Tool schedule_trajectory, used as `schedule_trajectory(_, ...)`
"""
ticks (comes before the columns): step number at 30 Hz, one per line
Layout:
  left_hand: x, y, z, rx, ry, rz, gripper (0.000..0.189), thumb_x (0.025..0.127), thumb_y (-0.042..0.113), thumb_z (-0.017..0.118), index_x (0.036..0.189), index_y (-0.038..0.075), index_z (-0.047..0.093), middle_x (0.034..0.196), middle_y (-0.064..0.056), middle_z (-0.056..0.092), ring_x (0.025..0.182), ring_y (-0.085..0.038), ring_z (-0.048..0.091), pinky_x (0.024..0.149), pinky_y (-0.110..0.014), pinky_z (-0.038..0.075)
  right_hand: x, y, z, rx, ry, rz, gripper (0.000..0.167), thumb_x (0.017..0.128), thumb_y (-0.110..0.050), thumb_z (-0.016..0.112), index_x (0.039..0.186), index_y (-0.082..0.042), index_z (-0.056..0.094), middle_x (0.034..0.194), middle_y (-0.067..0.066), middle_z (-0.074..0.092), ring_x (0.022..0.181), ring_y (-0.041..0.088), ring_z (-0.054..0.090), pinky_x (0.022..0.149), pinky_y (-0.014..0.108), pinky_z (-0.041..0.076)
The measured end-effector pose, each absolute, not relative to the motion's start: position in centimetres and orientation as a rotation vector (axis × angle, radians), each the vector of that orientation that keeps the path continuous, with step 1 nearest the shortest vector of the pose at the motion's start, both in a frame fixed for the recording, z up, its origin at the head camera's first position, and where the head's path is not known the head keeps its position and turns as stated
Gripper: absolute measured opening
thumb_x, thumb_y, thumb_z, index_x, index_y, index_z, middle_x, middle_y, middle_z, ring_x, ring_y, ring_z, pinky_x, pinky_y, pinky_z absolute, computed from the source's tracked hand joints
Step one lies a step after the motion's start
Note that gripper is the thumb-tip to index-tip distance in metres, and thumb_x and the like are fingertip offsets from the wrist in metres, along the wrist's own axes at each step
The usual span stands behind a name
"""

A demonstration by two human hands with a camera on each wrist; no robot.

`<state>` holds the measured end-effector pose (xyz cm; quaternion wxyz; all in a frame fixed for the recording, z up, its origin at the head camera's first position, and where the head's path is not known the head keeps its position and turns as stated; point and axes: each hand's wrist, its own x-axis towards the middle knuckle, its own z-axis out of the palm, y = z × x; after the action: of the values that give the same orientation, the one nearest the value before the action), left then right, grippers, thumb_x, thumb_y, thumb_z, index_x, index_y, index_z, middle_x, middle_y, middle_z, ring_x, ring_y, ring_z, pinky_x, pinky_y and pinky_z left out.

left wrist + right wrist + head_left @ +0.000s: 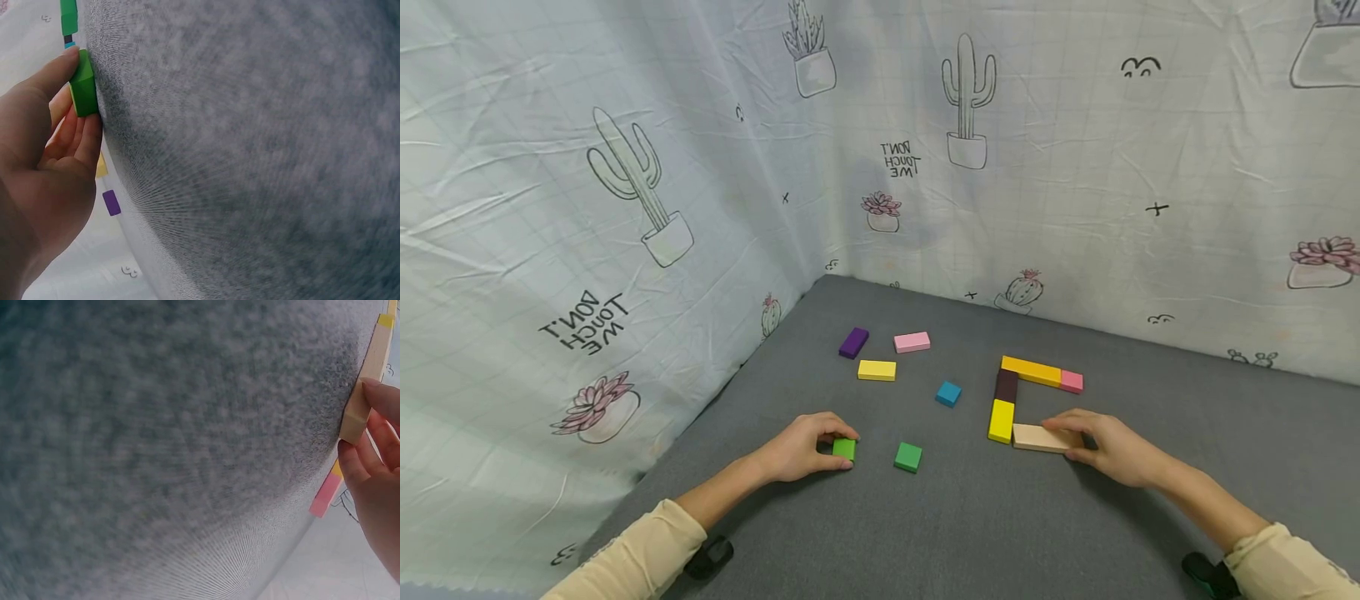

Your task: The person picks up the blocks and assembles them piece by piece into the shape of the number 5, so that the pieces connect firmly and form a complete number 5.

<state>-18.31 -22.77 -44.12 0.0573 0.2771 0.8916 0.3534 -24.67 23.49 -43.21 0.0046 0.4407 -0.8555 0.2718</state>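
Note:
My left hand [805,447] pinches a light green block [844,449] between thumb and fingers, low on the grey cloth; the left wrist view shows the same green block [84,87] at the fingertips. My right hand [1108,446] grips the right end of a plain wooden block [1041,437]. That block's left end meets a yellow block [1002,421], above which a dark brown block [1006,386] continues the line. An orange-yellow block [1032,371] runs right from the brown one's top, ending at a pink-red block [1072,382]. Together they outline three sides.
Between the hands lie a green block [907,457] and a blue block [948,393]. Farther back are a yellow block [877,370], a purple block [853,342] and a pink block [912,342]. A printed curtain [1075,167] hangs behind the grey surface [955,533].

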Motion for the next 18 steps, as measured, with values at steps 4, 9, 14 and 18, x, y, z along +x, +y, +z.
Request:
schedule_trajectory(4, -18.3, -22.8, -44.2, 0.837, 2.705, 1.068, 0.032, 0.085, 0.021, 0.074, 0.113, 0.006, 0.067, 0.105, 0.002, 0.061, 0.092, -0.010, 0.056, 0.083, -0.030, 0.051, -24.7, 23.5, -43.2, 1.375, -2.687, 0.845, 0.043, 0.079, 0.004, 0.073, 0.120, 0.003, 0.062, 0.111, 0.010, 0.062, 0.084, 0.006, 0.051, 0.069, 0.028, 0.048)
schedule_trajectory(9, -18.3, -22.8, -44.3, 0.823, 2.707, 1.063, 0.032, 0.085, 0.022, 0.074, 0.113, 0.007, 0.067, 0.106, 0.002, 0.061, 0.092, -0.011, 0.056, 0.083, -0.030, 0.051, -24.7, 23.4, -43.0, 1.333, -2.710, 0.841, 0.042, 0.082, -0.007, 0.075, 0.121, 0.000, 0.062, 0.114, 0.008, 0.061, 0.091, 0.010, 0.053, 0.073, 0.029, 0.049)
schedule_trajectory(14, -18.4, -22.9, -44.3, 0.831, 2.700, 1.067, 0.033, 0.085, 0.022, 0.074, 0.113, 0.007, 0.066, 0.106, 0.002, 0.061, 0.095, -0.012, 0.058, 0.084, -0.030, 0.051, -24.7, 23.2, -42.0, 1.220, -2.697, 0.895, 0.041, 0.086, -0.017, 0.073, 0.123, -0.004, 0.061, 0.120, 0.006, 0.060, 0.105, 0.020, 0.056, 0.082, 0.037, 0.051)
schedule_trajectory(18, -18.5, -22.9, -44.3, 0.835, 2.702, 1.060, 0.034, 0.085, 0.022, 0.074, 0.114, 0.007, 0.066, 0.106, 0.002, 0.061, 0.096, -0.012, 0.058, 0.085, -0.030, 0.051, -25.1, 22.6, -40.8, 1.154, -2.693, 0.923, 0.041, 0.088, -0.015, 0.070, 0.125, -0.001, 0.059, 0.123, 0.012, 0.059, 0.105, 0.030, 0.057, 0.085, 0.040, 0.050)
